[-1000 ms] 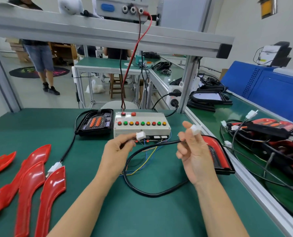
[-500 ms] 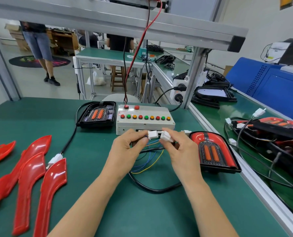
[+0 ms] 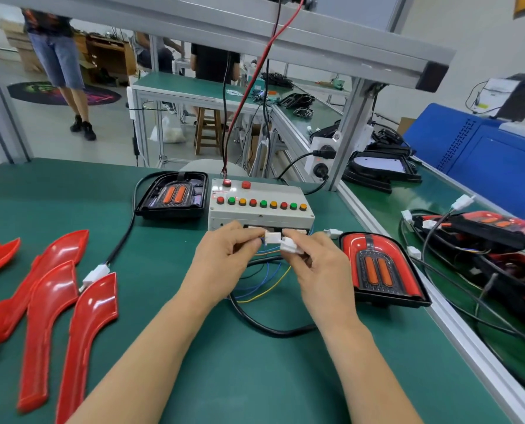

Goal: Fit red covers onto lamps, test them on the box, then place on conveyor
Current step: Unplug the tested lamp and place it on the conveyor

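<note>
Bright, even indoor light from overhead, with only faint, soft shadows under the forearms on the green bench (image 3: 255, 377). Glossy white glare streaks on the red covers (image 3: 56, 301) at lower left. Strong wide-angle bending of straight rails toward the edges, slight motion blur overall, softest in the far background.

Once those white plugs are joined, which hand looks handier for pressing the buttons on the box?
Probably the left hand: it sits just in front of the test box, under its button row. The right hand lies further right, beside the red-covered lamp.
</note>
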